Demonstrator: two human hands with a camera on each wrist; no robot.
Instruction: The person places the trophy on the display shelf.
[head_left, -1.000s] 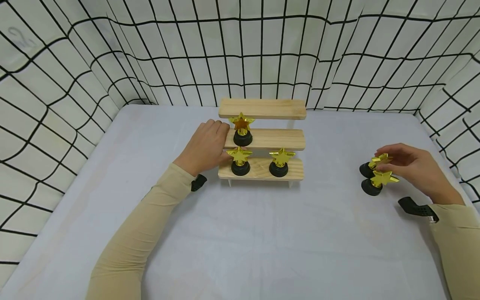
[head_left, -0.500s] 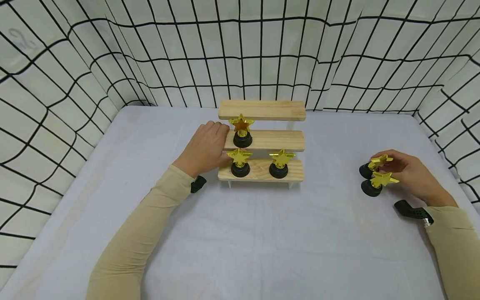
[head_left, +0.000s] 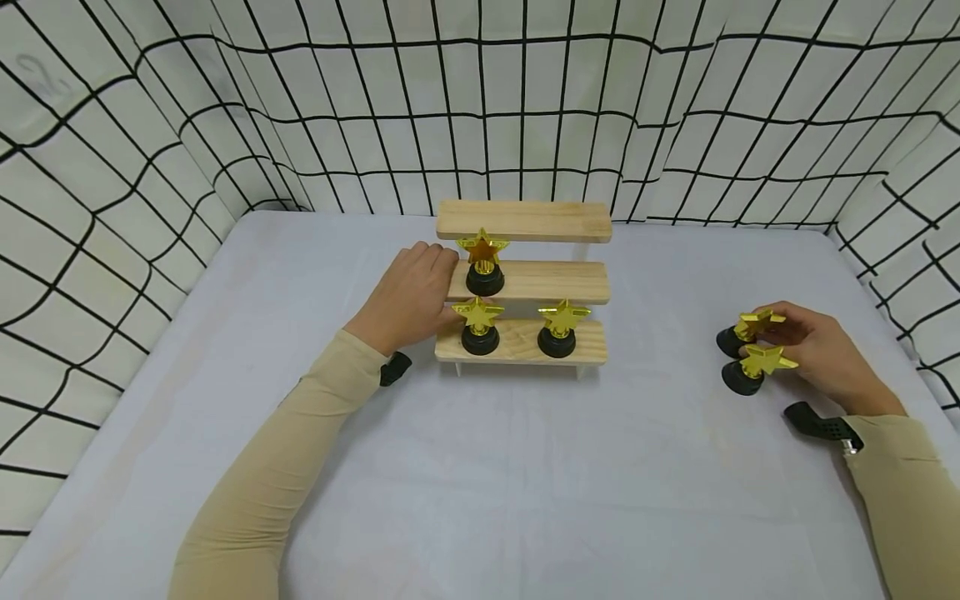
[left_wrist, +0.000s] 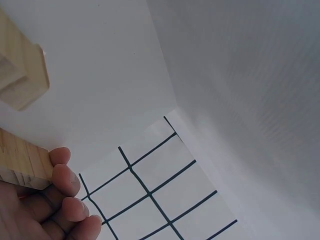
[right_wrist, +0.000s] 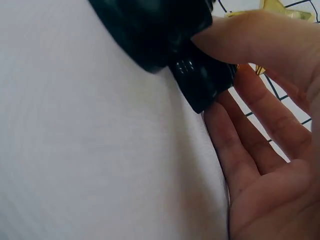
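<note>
My left hand (head_left: 408, 296) grips the left end of the middle board (head_left: 555, 282) of a three-step wooden display stand; in the left wrist view its fingers (left_wrist: 66, 180) curl round the board's end. A gold star trophy (head_left: 483, 254) with a black base stands on that board. Two more, a left trophy (head_left: 480, 325) and a right trophy (head_left: 557, 327), stand on the bottom board (head_left: 519, 340). Far right, my right hand (head_left: 832, 358) holds the rear trophy (head_left: 731, 340) between thumb and fingers. The front trophy (head_left: 742, 379) stands close beside it, partly overlapping it.
The top board (head_left: 525, 221) bears nothing. A white cloth (head_left: 525, 483) covers the table. Black wire grid panels (head_left: 480, 108) over white walls enclose the back and both sides.
My right hand has shifted slightly left and its fingers have closed in on the rear trophy. The left hand and the stand have stayed in place.
</note>
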